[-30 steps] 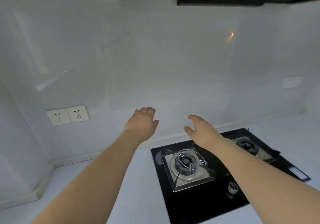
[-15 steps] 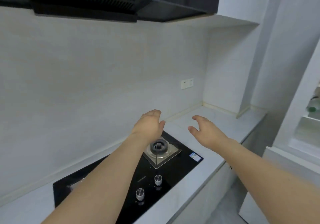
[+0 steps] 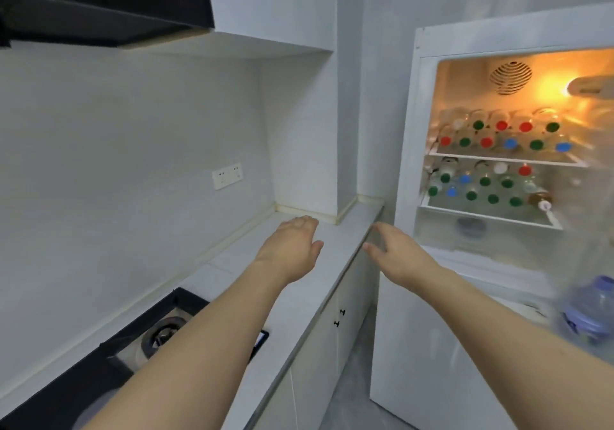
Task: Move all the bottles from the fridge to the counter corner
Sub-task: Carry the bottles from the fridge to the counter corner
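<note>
Both hands are empty and held out in front of the person: the left hand hangs palm-down with fingers straight and relaxed above the pale countertop, and the right hand reaches forward past the counter's front edge, fingers loosely spread, grasping nothing. From the left hand, the counter corner lies at about twelve o'clock, bare where the two white walls meet, with a double wall socket at roughly eleven o'clock. Behind the left forearm, toward seven o'clock, sits the black gas hob, under a dark range hood high at ten o'clock. From the right hand, the open fridge stands at about one to two o'clock, lit warm inside. Its upper shelf and lower shelf are packed with clear bottles lying caps outward, in red, green, blue and white; one brownish bottle lies at the right end of the lower row. A blurred bluish plastic jug shows at three o'clock. No bottle appears to have been moved yet, so this looks like the approach step. The next move calls for reaching into a shelf and closing fingers around one bottle's neck end, drawing it straight out without dragging its neighbours off the stack.
</note>
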`<move>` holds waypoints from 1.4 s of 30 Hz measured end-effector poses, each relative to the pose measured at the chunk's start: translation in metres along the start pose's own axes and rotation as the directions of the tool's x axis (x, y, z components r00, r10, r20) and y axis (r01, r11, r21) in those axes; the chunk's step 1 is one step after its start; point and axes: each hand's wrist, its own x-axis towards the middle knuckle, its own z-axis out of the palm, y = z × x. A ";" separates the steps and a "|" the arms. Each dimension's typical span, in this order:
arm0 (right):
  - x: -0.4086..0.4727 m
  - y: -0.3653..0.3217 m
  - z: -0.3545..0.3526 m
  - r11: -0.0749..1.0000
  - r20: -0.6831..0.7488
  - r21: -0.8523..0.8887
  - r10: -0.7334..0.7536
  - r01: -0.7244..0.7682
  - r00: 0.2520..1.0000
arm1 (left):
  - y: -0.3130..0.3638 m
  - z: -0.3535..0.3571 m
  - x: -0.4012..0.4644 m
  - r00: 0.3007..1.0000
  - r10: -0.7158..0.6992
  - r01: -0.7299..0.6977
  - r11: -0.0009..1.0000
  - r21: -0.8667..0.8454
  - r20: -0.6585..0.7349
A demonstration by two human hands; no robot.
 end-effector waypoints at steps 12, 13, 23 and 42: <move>0.126 0.128 -0.039 0.978 -0.105 -0.056 0.194 -0.200 0.975 | 0.063 0.065 0.199 0.976 0.207 -0.190 0.962 -0.199 0.070; 0.140 0.136 -0.047 0.973 -0.124 -0.063 0.213 -0.222 0.969 | 0.068 0.067 0.220 0.971 0.228 -0.209 0.955 -0.210 0.069; 0.227 0.215 -0.132 0.919 -0.308 -0.040 0.362 -0.393 0.880 | 0.157 0.083 0.368 0.900 0.437 -0.407 0.831 -0.378 -0.008; 0.384 0.351 -0.254 0.886 -0.537 -0.366 0.048 -0.284 0.842 | 0.278 0.109 0.600 0.889 0.432 -0.421 0.902 0.097 -0.155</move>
